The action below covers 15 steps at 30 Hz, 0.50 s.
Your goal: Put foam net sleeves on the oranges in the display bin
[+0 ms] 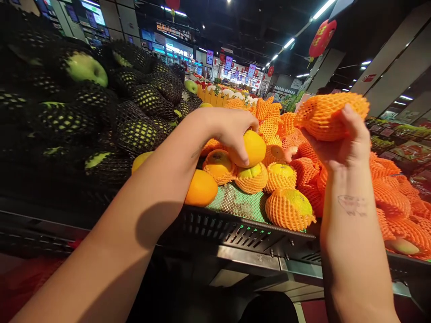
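Bare orange [255, 148] is sitting clamped between the fingers of the left hand [235, 128], over netted oranges [251, 179]; the right hand [340, 150] is gripping a foam net [332, 114]; black-netted green fruit [136, 134] is lying leftward.

Strip lights [323, 9] line an apparently black ceiling [256, 22] beside grey pillars [397, 58].
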{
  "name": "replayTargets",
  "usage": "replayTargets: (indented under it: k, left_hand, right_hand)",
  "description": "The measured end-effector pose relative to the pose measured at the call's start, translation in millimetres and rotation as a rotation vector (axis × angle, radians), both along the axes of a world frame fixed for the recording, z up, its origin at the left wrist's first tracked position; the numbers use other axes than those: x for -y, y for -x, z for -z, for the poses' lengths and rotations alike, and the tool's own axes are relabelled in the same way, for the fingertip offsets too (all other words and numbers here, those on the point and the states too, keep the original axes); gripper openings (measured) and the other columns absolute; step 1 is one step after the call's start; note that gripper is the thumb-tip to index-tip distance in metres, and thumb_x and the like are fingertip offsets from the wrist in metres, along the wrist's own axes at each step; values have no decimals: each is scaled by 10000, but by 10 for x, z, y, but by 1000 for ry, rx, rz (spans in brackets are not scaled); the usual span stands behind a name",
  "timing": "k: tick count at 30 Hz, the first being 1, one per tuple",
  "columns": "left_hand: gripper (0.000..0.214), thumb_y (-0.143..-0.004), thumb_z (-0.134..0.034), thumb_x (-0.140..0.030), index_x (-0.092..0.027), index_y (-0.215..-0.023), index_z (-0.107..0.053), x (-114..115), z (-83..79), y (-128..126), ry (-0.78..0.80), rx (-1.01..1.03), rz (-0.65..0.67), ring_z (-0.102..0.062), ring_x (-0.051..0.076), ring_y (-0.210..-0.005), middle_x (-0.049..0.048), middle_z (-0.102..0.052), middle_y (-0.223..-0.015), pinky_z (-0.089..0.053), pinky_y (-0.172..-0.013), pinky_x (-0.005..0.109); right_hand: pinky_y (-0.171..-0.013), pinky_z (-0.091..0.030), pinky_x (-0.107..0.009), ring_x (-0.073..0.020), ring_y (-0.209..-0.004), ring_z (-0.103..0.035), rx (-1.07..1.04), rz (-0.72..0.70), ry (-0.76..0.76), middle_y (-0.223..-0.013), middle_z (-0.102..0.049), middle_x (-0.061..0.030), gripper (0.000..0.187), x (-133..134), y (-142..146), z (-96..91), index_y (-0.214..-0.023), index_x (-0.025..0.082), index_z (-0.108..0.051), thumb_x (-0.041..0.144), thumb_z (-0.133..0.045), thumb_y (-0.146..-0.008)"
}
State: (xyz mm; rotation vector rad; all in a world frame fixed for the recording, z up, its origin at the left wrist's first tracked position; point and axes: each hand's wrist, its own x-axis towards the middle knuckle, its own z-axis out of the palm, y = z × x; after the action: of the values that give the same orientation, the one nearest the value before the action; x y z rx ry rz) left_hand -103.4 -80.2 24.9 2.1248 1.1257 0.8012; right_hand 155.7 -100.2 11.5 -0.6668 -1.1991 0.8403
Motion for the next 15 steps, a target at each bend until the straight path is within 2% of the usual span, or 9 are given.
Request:
replayTargets:
  k: [2, 4, 6, 8, 11, 15]
  left_hand:
    - [333, -556, -770, -132, -153, -882, -711, -133, 52, 19, -13, -38, 8, -564, 353, -1128, 22, -576, -821, -407, -993, 400]
    - [336, -543, -781, -140, -160, -871, -711, -244, 103, 29, -20, -59, 33, -564, 349, -1112, 28, -582, -816, -411, -980, 393]
    - [331, -544, -790, -165, -159, -865, -710, -341, 143, 36, -14, -63, 42, -569, 337, -1085, 37, -589, -818, -420, -962, 382]
    - [332, -546, -798, -199, -161, -865, -712, -423, 170, 42, -10, -53, 36, -573, 324, -1054, 39, -595, -816, -430, -949, 376]
    - [358, -568, -791, -225, -171, -915, -723, -475, 178, 48, -28, 16, 26, -571, 310, -1027, 34, -597, -810, -443, -943, 379]
    - [398, -588, -776, -199, -134, -979, -736, -363, 120, 34, -13, 14, -44, -565, 321, -1039, 49, -589, -809, -434, -960, 399]
  right_hand:
    - [-1030, -522, -428, -299, -1318, -505, 140, -88, -122, -1254, -636, -61, 358, 155, 63, -14, -886, 262, -664, 465, -813, -631]
    - [-1061, -497, -416, -308, -1317, -502, 320, -172, -222, -1290, -615, -47, 433, 305, 153, -2, -924, 279, -674, 504, -843, -594]
    - [-995, -539, -443, -322, -1216, -573, 588, -288, -204, -1270, -612, -51, 625, 426, 264, 35, -1069, 298, -648, 472, -899, -524]
    - [-874, -588, -447, -305, -1063, -642, 915, -382, -95, -1196, -628, -53, 758, 507, 386, 84, -1222, 325, -560, 377, -903, -547]
    - [-896, -578, -424, -290, -1031, -644, 1216, -339, -95, -1144, -635, -48, 730, 559, 542, 142, -1258, 308, -527, 383, -876, -621]
    - [-988, -534, -412, -300, -1105, -627, 1388, -304, -186, -1183, -645, -59, 669, 583, 622, 161, -1266, 282, -536, 469, -828, -694]
